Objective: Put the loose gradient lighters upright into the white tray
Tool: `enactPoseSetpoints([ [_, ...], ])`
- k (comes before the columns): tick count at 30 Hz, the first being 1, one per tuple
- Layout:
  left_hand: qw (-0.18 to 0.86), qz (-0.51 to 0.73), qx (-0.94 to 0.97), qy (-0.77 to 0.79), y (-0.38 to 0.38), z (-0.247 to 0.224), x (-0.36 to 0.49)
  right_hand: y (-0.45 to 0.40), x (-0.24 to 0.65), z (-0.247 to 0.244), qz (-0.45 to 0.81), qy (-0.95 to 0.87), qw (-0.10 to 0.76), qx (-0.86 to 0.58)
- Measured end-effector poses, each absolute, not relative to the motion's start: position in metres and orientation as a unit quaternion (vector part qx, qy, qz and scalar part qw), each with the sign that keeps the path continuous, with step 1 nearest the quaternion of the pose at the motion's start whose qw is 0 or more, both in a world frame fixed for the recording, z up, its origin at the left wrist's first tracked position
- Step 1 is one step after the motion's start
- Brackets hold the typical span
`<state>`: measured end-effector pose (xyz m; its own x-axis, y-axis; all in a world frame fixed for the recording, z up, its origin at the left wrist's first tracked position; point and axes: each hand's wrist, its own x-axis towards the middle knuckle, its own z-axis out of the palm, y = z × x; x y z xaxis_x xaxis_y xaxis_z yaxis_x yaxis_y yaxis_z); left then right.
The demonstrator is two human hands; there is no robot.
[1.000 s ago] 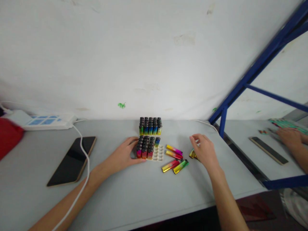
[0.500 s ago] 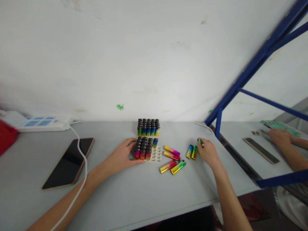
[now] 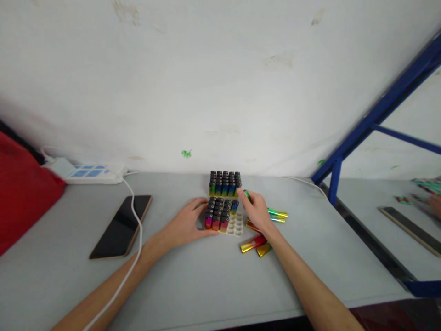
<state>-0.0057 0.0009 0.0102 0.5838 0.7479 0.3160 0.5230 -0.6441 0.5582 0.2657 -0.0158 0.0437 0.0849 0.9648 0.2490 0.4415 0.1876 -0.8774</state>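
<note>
My left hand [image 3: 186,222] steadies the left side of a pale tray [image 3: 235,226], thumb in front and fingers behind. Upright lighters [image 3: 216,214] with black tops and coloured metallic bodies fill the tray's left part; empty sockets show on its right. Between the fingertips of my right hand [image 3: 259,210] is a green lighter [image 3: 247,196], partly hidden, just above and right of the tray's back right corner. Beneath and beside my right hand lie several loose lighters [image 3: 252,243], partly covered by the hand and forearm.
A second block of upright lighters [image 3: 225,183] stands behind the tray, near the wall. At left are a phone [image 3: 120,227], a white cable [image 3: 140,225], a power strip [image 3: 99,171] and a red object [image 3: 24,193]. A blue metal frame [image 3: 358,131] borders the right, with a co-worker's blurred hand beyond.
My right hand has moved left with the green lighter, from the loose lighters to beside the tray. My left hand stays at the tray. The camera view has shifted left.
</note>
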Motion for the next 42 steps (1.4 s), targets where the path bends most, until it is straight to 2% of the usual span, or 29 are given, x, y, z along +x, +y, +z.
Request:
enactPoseSetpoints([
  [11,0.191,0.288,0.862,0.372,0.001,0.007,-0.005,-0.034,0.259,0.033,0.285,-0.578,0.472,-0.602],
  [18,0.178,0.300,0.859,0.374,0.001,0.005,-0.006,-0.039,0.268,0.038,0.291,-0.627,0.463,-0.554],
  [22,0.178,0.293,0.861,0.375,0.001,0.006,-0.005,-0.044,0.279,0.049,0.206,-0.708,0.435,-0.517],
  [25,0.183,0.292,0.861,0.374,0.000,0.006,-0.005,-0.046,0.286,0.051,0.136,-0.748,0.403,-0.509],
  [28,0.182,0.289,0.863,0.373,0.000,0.006,-0.005,-0.047,0.290,0.048,0.152,-0.762,0.353,-0.522],
  [33,0.179,0.290,0.862,0.377,0.000,0.006,-0.005,-0.044,0.291,0.044,0.207,-0.772,0.316,-0.512],
  [35,0.181,0.290,0.862,0.375,0.000,0.006,-0.005,-0.042,0.289,0.043,0.197,-0.788,0.268,-0.518],
  [38,0.186,0.293,0.861,0.371,0.000,0.005,-0.005,-0.040,0.282,0.040,0.115,-0.816,0.192,-0.532],
  [42,0.189,0.290,0.858,0.378,0.001,0.003,-0.005,-0.040,0.271,0.036,0.005,-0.819,0.160,-0.552],
])
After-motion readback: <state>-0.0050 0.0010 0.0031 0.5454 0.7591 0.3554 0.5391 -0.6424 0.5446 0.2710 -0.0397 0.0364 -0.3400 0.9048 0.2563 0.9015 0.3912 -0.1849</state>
